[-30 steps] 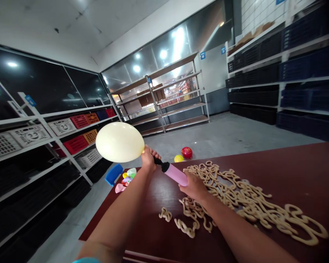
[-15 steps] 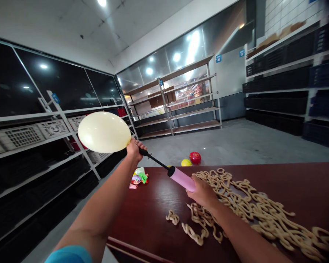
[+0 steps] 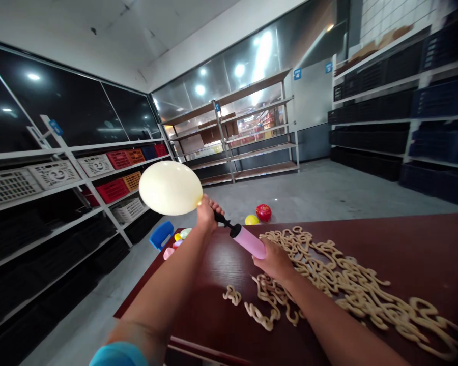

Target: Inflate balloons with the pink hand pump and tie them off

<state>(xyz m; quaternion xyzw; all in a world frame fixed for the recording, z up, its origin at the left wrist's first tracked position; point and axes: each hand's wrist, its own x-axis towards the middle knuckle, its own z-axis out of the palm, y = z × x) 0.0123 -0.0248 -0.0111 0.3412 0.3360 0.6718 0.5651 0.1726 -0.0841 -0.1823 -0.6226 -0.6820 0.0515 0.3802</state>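
A pale yellow, inflated balloon (image 3: 171,188) is stretched over the end of a pink and black hand pump. My left hand (image 3: 208,213) is closed around the balloon's neck and the pump's black handle end. My right hand (image 3: 275,260) wraps round the lower end of the pump's pink barrel (image 3: 250,242). Only a short stretch of the black rod shows between handle and barrel. Under and beside my right forearm lie many beige, curled, rope-like strands (image 3: 343,274), spread over the dark red table (image 3: 213,315).
Several uninflated-looking balloons (image 3: 168,252) lie at the table's left edge, partly behind my left arm. A blue chair (image 3: 161,235) stands beyond them. Past the far edge, a red ball or balloon (image 3: 263,212) and a yellow one (image 3: 252,219) sit on the floor. Crate-filled shelves (image 3: 95,178) line the left.
My left hand has moved toward my right, pushing the rod into the pink barrel. The balloon has shifted right and down in view. The camera has turned a little, bringing the blue chair into sight.
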